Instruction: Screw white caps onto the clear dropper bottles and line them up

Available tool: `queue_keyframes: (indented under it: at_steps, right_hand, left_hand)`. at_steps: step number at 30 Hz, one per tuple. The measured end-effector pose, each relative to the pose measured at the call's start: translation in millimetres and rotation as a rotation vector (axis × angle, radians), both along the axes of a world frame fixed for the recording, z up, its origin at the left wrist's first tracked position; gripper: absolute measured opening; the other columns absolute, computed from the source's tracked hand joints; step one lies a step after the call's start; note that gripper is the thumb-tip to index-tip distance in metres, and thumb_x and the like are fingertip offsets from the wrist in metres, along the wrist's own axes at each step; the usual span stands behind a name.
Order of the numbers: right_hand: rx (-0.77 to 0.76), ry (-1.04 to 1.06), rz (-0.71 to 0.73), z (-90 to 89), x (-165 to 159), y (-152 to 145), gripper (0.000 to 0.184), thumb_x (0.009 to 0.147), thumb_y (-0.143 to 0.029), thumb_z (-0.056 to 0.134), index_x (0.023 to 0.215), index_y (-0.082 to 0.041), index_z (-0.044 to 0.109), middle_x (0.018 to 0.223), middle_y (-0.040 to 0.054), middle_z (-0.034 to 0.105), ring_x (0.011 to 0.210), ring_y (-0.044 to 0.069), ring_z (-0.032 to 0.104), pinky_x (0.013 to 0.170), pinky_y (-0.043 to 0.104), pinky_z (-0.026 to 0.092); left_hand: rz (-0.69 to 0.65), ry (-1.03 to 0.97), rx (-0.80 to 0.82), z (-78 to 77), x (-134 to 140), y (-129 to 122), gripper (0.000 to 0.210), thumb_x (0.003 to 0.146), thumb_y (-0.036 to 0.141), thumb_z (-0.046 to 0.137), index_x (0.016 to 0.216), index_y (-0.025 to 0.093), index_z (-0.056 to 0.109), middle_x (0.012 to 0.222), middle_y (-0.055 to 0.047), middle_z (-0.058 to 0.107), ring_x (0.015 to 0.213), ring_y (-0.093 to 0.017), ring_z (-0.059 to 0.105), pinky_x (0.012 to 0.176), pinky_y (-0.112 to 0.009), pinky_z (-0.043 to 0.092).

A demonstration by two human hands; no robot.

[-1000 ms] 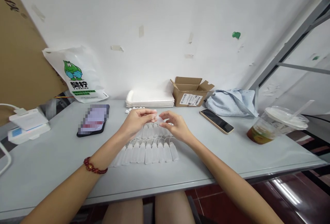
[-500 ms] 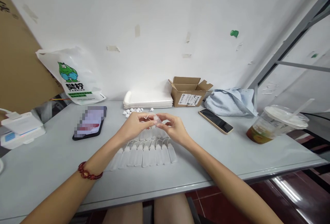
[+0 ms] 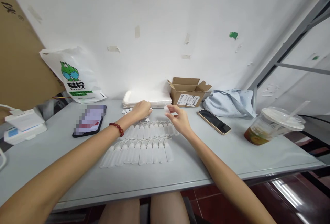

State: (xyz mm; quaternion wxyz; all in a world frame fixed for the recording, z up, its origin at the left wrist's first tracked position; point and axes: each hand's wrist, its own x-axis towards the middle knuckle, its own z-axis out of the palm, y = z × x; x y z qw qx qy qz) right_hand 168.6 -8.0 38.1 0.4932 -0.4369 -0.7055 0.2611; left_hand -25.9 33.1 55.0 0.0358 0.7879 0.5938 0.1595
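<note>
Two rows of small clear plastic dropper bottles lie on the grey table: a near row and a far row. My right hand holds one small clear bottle by its fingertips above the far row's right end. My left hand, with a red bead bracelet on its wrist, reaches forward and rests its fingers on a scatter of small white caps in front of a stack of white trays. Whether it has pinched a cap is hidden by the fingers.
A phone lies at the left and another phone at the right. An open cardboard box, a blue cloth, a lidded drink cup, a printed plastic bag and a white device stand around.
My hands were together over the rows, working on one bottle. My left hand has since reached forward to the white caps, and my right hand keeps the bottle, raised slightly.
</note>
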Motion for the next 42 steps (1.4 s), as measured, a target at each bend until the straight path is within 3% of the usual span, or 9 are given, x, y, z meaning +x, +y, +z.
queue_keyframes:
  at_steps: [5, 9, 12, 14, 21, 31, 35, 38, 42]
  right_hand:
    - [0.003, -0.047, 0.02, -0.1, -2, 0, 0.027, 0.075, -0.023, 0.059, 0.101, -0.019, 0.064, 0.091, 0.0056, 0.068, 0.082, 0.017, 0.061, 0.063, 0.027, 0.048]
    - [0.012, -0.123, 0.027, -3.3, -2, 2, 0.028, 0.076, -0.02, 0.059, 0.104, -0.016, 0.063, 0.092, 0.0075, 0.068, 0.084, 0.019, 0.061, 0.064, 0.028, 0.049]
    - [0.07, -0.199, 0.035, -7.2, -1, 4, 0.027, 0.079, -0.017, 0.057, 0.105, -0.018, 0.063, 0.098, 0.0078, 0.068, 0.088, 0.019, 0.061, 0.07, 0.031, 0.05]
    - [0.125, -0.253, 0.045, -9.1, -1, 5, 0.028, 0.079, -0.013, 0.055, 0.106, -0.019, 0.063, 0.1, 0.008, 0.067, 0.09, 0.02, 0.061, 0.074, 0.032, 0.049]
    - [0.244, -0.361, 0.153, -9.9, -11, -7, 0.032, 0.084, -0.009, 0.05, 0.112, -0.02, 0.062, 0.101, 0.0096, 0.064, 0.093, 0.02, 0.059, 0.079, 0.035, 0.049]
    - [0.395, -0.39, 0.268, -2.9, -17, -28, 0.04, 0.088, -0.009, 0.044, 0.122, -0.025, 0.056, 0.103, 0.0089, 0.061, 0.093, 0.021, 0.056, 0.079, 0.037, 0.051]
    - [0.405, -0.375, 0.285, -1.9, -17, -33, 0.044, 0.089, -0.009, 0.04, 0.127, -0.027, 0.055, 0.102, 0.009, 0.059, 0.092, 0.02, 0.054, 0.076, 0.036, 0.052]
    - [0.4, -0.353, 0.314, -0.3, -16, -37, 0.048, 0.089, -0.007, 0.039, 0.128, -0.029, 0.054, 0.102, 0.0086, 0.059, 0.092, 0.019, 0.054, 0.076, 0.037, 0.051]
    - [0.388, -0.333, 0.353, 1.7, -17, -40, 0.051, 0.087, -0.004, 0.038, 0.128, -0.03, 0.055, 0.103, 0.0083, 0.058, 0.095, 0.019, 0.054, 0.077, 0.036, 0.051]
  left_hand:
    - [-0.032, 0.037, -0.022, -2.3, 8, 4, 0.014, 0.07, 0.018, 0.054, 0.062, 0.012, 0.065, 0.074, -0.017, 0.067, 0.076, -0.028, 0.063, 0.066, -0.031, 0.04]
    - [-0.059, -0.018, -0.036, 9.0, 8, -3, 0.014, 0.071, 0.02, 0.053, 0.067, 0.015, 0.066, 0.073, -0.011, 0.069, 0.075, -0.023, 0.064, 0.067, -0.028, 0.042]
    - [-0.072, -0.139, -0.036, 19.7, 3, -22, 0.019, 0.074, 0.024, 0.051, 0.08, 0.015, 0.066, 0.081, -0.008, 0.071, 0.077, -0.02, 0.065, 0.067, -0.025, 0.046]
    - [-0.084, -0.369, -0.104, 23.3, -2, -39, 0.018, 0.072, 0.028, 0.055, 0.079, 0.015, 0.065, 0.076, -0.007, 0.071, 0.073, -0.02, 0.066, 0.067, -0.026, 0.048]
    - [-0.169, -0.644, -0.218, 21.2, -13, -74, 0.024, 0.074, 0.038, 0.059, 0.078, 0.015, 0.066, 0.067, -0.002, 0.064, 0.061, -0.015, 0.058, 0.056, -0.026, 0.043]
    - [-0.176, -0.638, -0.197, 19.1, -19, -91, 0.025, 0.08, 0.04, 0.056, 0.085, 0.018, 0.066, 0.068, 0.0, 0.055, 0.062, -0.014, 0.047, 0.057, -0.025, 0.037]
    - [-0.205, -0.669, -0.225, 22.9, -18, -100, 0.026, 0.082, 0.041, 0.054, 0.075, 0.018, 0.064, 0.064, 0.001, 0.051, 0.059, -0.013, 0.043, 0.054, -0.025, 0.034]
    - [-0.216, -0.738, -0.344, 25.0, -21, -101, 0.029, 0.081, 0.042, 0.055, 0.065, 0.018, 0.06, 0.056, 0.003, 0.045, 0.053, -0.012, 0.041, 0.051, -0.025, 0.034]
    - [-0.22, -0.954, -0.65, 22.3, -24, -98, 0.028, 0.08, 0.04, 0.058, 0.065, 0.017, 0.065, 0.055, 0.001, 0.046, 0.049, -0.012, 0.043, 0.048, -0.026, 0.037]
